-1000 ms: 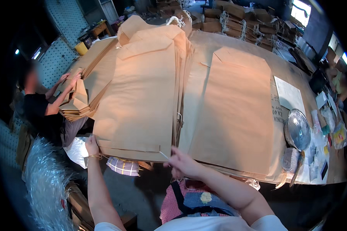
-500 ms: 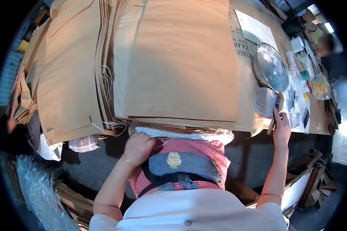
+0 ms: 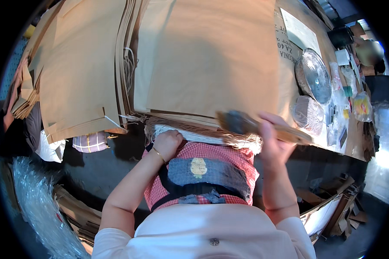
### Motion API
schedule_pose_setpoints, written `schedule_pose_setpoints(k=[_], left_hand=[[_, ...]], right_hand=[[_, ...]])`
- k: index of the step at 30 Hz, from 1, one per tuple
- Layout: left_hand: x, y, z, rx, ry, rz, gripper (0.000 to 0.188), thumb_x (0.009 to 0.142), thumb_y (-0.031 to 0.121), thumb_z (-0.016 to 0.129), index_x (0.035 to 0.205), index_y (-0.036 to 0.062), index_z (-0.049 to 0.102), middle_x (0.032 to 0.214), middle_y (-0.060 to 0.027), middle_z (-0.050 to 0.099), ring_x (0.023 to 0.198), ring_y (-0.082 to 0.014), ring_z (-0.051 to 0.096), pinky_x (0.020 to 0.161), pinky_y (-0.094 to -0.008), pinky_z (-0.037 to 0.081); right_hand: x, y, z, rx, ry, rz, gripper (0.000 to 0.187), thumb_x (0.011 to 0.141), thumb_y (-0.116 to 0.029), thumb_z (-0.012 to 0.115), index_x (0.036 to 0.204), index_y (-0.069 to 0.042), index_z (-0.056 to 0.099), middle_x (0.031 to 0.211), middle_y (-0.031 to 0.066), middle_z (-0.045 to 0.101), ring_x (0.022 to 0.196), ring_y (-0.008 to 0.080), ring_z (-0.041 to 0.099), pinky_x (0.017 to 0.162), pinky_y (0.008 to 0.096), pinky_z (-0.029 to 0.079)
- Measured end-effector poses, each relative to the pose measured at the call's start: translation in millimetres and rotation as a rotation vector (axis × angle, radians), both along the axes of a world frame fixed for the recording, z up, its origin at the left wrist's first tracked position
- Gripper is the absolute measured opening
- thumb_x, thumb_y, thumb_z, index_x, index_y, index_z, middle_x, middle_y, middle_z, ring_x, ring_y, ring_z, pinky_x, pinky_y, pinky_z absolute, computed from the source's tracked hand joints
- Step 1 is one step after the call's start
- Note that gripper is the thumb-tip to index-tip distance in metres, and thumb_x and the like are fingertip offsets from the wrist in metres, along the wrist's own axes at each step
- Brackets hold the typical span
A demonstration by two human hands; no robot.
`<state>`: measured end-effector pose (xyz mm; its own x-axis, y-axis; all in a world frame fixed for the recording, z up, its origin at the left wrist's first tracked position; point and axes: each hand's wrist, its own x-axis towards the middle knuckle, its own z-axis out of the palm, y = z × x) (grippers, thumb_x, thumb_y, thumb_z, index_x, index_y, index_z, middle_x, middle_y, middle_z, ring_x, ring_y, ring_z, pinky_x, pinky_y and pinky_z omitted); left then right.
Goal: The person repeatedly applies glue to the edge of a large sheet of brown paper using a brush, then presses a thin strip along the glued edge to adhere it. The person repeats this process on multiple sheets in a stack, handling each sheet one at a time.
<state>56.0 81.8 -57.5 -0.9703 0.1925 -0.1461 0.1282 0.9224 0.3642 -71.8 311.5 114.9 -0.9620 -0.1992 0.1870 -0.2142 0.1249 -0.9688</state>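
Looking down from head height, the view took in a worktable (image 3: 320, 142) covered with stacks of flat brown paper sheets, seen by a person in a light top and a red checked apron (image 3: 203, 172). The nearer stack of brown paper (image 3: 212, 60) served as the landmark for everything else.

At the near edge of that stack, just below it, lay a bundle of white twisted cords (image 3: 194, 134). The left hand (image 3: 167, 143) was curled shut over the left end of the bundle, fingers wrapped down into the cords, a thin bracelet on the wrist.

Toward the near right corner of the stack, the right hand (image 3: 274, 140) was closed around the wooden handle of a wide flat brush (image 3: 257, 126). The brush lay tilted, its dark bristle head pointing left over the stack's near edge, its handle running right past the hand.

Left of the stack sat a second stack of brown paper (image 3: 78, 73), with loose white cords in the gap between the two. Right of the stack stood a round clear lidded container (image 3: 314, 77), and nearer the table edge a smaller round tub (image 3: 307, 113). Beyond those, small packets lay scattered, too small to identify.
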Motion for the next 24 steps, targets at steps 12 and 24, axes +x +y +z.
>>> schedule_pose_setpoints(k=[12, 24], left_hand=[[-29.2, -11.0, 101.8, -0.259, 0.378, 0.198, 0.012, 0.072, 0.011, 0.054, 0.081, 0.0025, 0.056, 0.127, -0.02, 0.052, 0.092, -0.025, 0.053, 0.081, -0.0319, 0.045], [-42.2, -3.5, 106.3, -0.326, 0.235, 0.139, 0.014, 0.067, 0.001, 0.057, 0.08, -0.0003, 0.055, 0.13, -0.0238, 0.05, 0.092, -0.028, 0.053, 0.084, -0.0338, 0.046]], right_hand=[[-14.9, -99.0, -29.0, 0.284, 0.006, 0.231, 0.021, 0.08, -0.017, 0.066, 0.074, 0.003, 0.067, 0.063, 0.0098, 0.065, 0.058, 0.0182, 0.065, 0.057, 0.028, 0.051], [-62.9, 40.8, -35.8, 0.989, 0.283, -0.174, 0.026, 0.074, -0.021, 0.068, 0.061, -0.001, 0.059, 0.052, 0.0136, 0.058, 0.047, 0.0297, 0.06, 0.047, 0.0375, 0.048]])
